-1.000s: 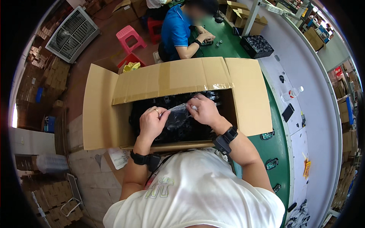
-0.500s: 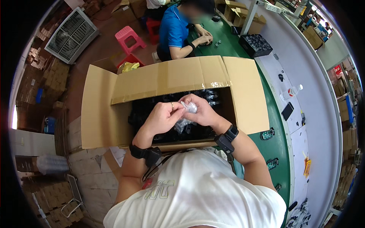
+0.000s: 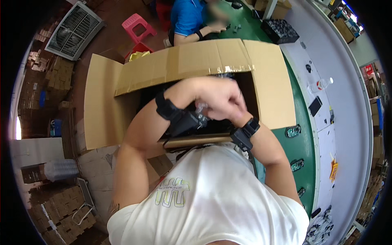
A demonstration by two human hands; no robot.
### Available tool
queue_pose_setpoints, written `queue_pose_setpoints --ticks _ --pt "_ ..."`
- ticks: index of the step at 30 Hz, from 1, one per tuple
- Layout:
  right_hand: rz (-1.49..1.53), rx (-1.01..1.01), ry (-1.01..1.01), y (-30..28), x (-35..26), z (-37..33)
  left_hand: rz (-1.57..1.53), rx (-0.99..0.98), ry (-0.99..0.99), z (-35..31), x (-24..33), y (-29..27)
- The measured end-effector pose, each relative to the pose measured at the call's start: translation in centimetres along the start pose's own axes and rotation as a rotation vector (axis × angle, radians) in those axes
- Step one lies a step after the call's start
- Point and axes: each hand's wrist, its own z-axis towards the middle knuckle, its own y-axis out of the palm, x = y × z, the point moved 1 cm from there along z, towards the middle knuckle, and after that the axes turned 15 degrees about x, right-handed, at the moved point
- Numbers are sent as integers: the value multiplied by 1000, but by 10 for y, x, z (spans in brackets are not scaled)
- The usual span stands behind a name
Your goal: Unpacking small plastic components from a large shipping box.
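An open brown cardboard box (image 3: 212, 57) stands in front of me, with black items (image 3: 179, 126) inside. My left hand (image 3: 218, 94) reaches across above my right hand; its fingers are bent downward and smeared by motion. Mostly covered by it, my right hand (image 3: 240, 116) is over the box, low and close to the left one. A crumpled clear plastic bag (image 3: 201, 108) shows at the right hand's fingertips, which appear closed on it. What the bag contains cannot be made out. Black bands with small boxes are strapped around both my wrists.
A green worktop (image 3: 302, 143) runs along the right with several small circuit-board parts (image 3: 293, 130), a phone (image 3: 315, 106) and a clear bottle (image 3: 320, 85) beyond. Past the box sits a co-worker in blue (image 3: 188, 18). A pink stool (image 3: 139, 26) is at far left.
My left hand has swung right, crossing over my right hand. Both hands were together on the plastic bag before. The view has shifted, and the box appears higher.
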Motion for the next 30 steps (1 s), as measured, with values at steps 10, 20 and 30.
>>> queue_pose_setpoints --ticks 10,20,30 --pt "-154 354 262 -16 -41 21 -625 1382 -1 -69 -107 57" --pt "-460 510 -209 -17 -65 40 -1526 1033 -20 -34 -95 106" --pt "-287 622 37 -84 -35 22 -663 600 -209 -26 -120 64"
